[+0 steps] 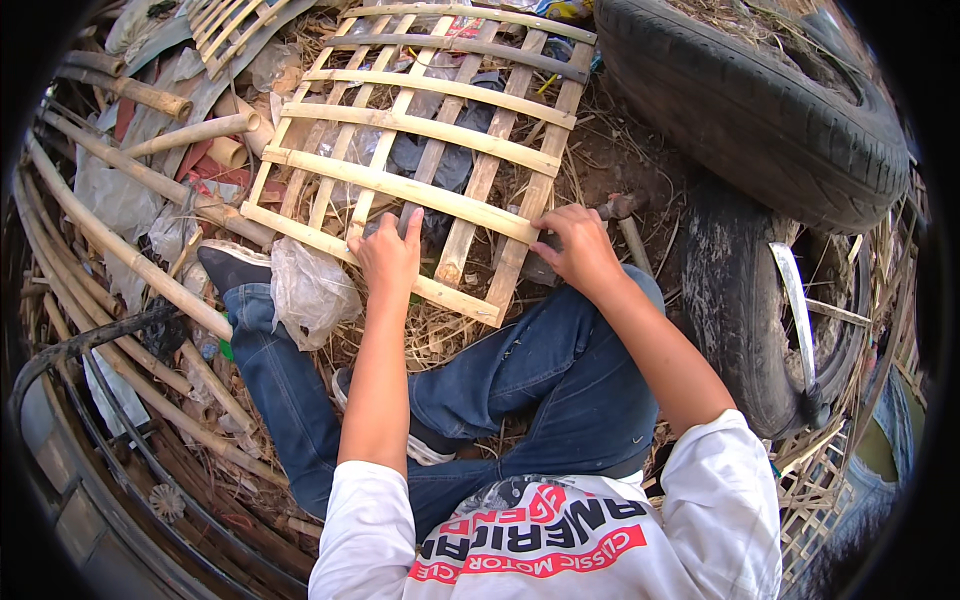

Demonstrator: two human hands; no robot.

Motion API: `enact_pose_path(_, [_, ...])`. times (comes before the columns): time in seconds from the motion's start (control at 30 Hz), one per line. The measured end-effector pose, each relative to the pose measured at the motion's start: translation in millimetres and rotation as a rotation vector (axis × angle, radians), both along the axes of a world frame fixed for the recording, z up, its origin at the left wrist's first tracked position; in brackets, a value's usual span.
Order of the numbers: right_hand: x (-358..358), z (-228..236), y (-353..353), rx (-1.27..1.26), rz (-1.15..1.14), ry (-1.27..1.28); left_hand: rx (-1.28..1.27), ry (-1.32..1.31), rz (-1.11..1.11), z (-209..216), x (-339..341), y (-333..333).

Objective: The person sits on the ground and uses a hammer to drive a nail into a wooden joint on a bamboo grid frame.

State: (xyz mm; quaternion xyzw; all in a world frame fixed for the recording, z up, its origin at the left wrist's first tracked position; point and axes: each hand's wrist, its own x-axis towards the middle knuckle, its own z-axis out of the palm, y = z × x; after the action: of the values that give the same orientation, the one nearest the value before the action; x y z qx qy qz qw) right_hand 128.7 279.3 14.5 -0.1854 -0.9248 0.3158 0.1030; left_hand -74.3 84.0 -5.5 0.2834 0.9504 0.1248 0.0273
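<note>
Two hands point(388, 255) at the near edge of a slatted lattice point(420, 128)

The lattice is the broadest thing in view: pale slats crossed with lengthwise strips, lying on straw and litter ahead of the person, its near edge toward the folded legs. Blue jeans point(560, 390) spread below it, the legs bent on the ground, and a white shirt point(560, 560) with a printed front fills the bottom of the view.

At right are two worn tyres: the upper tyre point(760, 110) lies tilted, overlapping the lower tyre point(725, 290). Long bamboo poles point(120, 240) run slantwise down the left side, beside a black metal frame point(95, 343).

Then come the forearms, reaching up from white sleeves. The left hand rests its spread fingers on the lattice near the middle of its near edge; whether they grasp it, I cannot tell. The right hand point(583, 248) pinches the end of a crosswise slat at the lattice's right side, between thumb and fingers.

A curved pale blade point(799, 310) stands against the lower tyre. A crumpled clear bag point(312, 290) lies against the jeans, left of the left hand. Smallest is a dark shoe point(232, 265) with a pale sole edge, just beside the bag.
</note>
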Motion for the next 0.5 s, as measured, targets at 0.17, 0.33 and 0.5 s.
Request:
enact_pose_path(0.17, [6,19,-4,0.078,-0.078,-0.279,0.251,0.163,-0.143,23,20,3])
enact_pose_path(0.33, [5,4,-12,0.299,-0.034,-0.564,0.088,-0.026,-0.392,38,96,32])
enact_pose_path(0.5, [-3,15,-2,0.437,0.157,-0.673,0.067,-0.173,-0.339,27,108,33])
